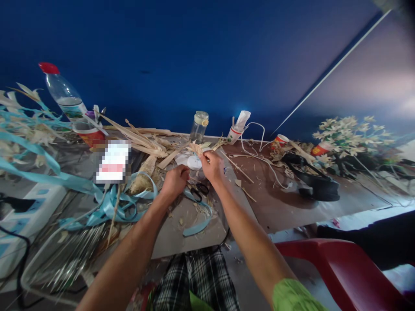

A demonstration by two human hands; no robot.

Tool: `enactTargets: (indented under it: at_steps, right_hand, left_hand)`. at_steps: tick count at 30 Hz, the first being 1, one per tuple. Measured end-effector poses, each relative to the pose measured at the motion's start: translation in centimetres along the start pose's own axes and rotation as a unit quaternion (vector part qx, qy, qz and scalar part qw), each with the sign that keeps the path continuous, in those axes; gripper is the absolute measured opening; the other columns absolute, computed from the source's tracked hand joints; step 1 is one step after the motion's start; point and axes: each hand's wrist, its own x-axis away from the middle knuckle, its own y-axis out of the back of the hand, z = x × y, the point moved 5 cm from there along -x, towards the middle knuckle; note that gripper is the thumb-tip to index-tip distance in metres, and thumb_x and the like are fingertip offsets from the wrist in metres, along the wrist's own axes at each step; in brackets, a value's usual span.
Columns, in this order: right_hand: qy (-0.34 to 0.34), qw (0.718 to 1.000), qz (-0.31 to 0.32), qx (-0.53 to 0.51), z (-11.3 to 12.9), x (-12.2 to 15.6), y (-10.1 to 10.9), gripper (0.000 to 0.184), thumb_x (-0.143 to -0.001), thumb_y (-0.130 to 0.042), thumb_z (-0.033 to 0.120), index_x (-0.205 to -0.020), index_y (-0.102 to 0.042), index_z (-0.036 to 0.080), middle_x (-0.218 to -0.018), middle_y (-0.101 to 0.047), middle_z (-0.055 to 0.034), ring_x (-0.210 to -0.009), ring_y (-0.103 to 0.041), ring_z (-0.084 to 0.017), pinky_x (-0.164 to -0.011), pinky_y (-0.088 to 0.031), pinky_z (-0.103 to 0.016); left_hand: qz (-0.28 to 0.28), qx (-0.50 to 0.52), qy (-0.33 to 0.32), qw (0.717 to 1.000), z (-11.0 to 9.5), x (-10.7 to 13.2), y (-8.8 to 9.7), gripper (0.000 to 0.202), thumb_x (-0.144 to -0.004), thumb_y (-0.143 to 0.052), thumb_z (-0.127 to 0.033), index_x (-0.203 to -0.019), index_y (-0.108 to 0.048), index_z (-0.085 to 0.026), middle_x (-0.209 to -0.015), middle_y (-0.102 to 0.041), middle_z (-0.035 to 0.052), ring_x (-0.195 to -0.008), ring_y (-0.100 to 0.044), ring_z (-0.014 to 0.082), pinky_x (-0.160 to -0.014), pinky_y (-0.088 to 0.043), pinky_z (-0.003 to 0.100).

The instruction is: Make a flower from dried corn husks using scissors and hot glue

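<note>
My right hand (213,166) pinches a pale dried husk strip (196,148) between thumb and fingers, its pleated end pointing up and left. To the left of it, my left hand (176,179) is closed with curled fingers; whatever lies between its fingertips is too small to make out. Just under both hands, black-handled scissors (201,188) rest on the table among scraps. A white round object (194,162) lies behind the hands. Light blue ribbon (197,229) curls on the tabletop in front of the scissors.
A clear jar (199,125) stands at the wall beside dried husks (142,140). Left are a phone (113,162), a red-capped bottle (66,93), a power strip (35,216) and thin wires (78,255). Right are a paper cup (234,134), a black headset-like object (319,185) and a red chair (343,263).
</note>
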Motion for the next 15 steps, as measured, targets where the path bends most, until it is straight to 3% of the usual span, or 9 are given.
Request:
enactTargets:
  at_steps: [5, 10, 12, 15]
  right_hand:
    - [-0.009, 1.0, 0.003, -0.022, 0.0, 0.0, -0.1, 0.025, -0.088, -0.049, 0.028, -0.067, -0.059, 0.019, -0.072, -0.059, -0.0044, -0.071, -0.055, -0.014, -0.071, -0.042, -0.025]
    - [-0.048, 0.99, -0.041, -0.124, -0.8, -0.2, 0.6, 0.02, -0.082, -0.057, 0.032, -0.069, -0.062, 0.016, -0.114, -0.052, -0.0125, -0.074, -0.055, -0.012, -0.064, -0.047, -0.026]
    - [-0.097, 0.976, -0.071, -0.182, -1.7, -0.2, 0.9, 0.023, -0.078, -0.061, 0.036, -0.07, -0.062, 0.015, -0.122, -0.047, -0.0127, -0.067, -0.052, -0.009, -0.059, -0.046, -0.026]
    - [-0.17, 0.937, -0.133, -0.275, -2.9, -0.2, 1.9, 0.029, -0.077, -0.061, 0.045, -0.075, -0.061, 0.016, -0.118, -0.048, -0.0089, -0.059, -0.046, -0.005, -0.054, -0.044, -0.024]
  left_hand:
    - [-0.004, -0.006, -0.007, 1.0, -0.1, 0.0, 0.2, 0.019, -0.079, -0.048, -0.023, -0.069, -0.063, -0.017, -0.06, -0.062, 0.0017, -0.055, -0.052, 0.0144, -0.057, -0.034, 0.025]
    - [0.002, 0.001, -0.005, 1.0, 0.2, -0.1, 0.1, 0.021, -0.08, -0.046, -0.025, -0.068, -0.061, -0.017, -0.058, -0.059, 0.0009, -0.054, -0.051, 0.0138, -0.056, -0.034, 0.025]
    - [0.005, 0.002, -0.007, 1.0, 0.3, -0.1, 0.0, 0.021, -0.08, -0.046, -0.026, -0.067, -0.06, -0.017, -0.057, -0.059, 0.0007, -0.053, -0.051, 0.0136, -0.056, -0.034, 0.025]
    - [0.009, 0.0, 0.005, 1.0, 0.4, -0.1, 0.0, 0.021, -0.079, -0.045, -0.026, -0.067, -0.059, -0.018, -0.058, -0.06, 0.0007, -0.055, -0.051, 0.0138, -0.056, -0.034, 0.025]
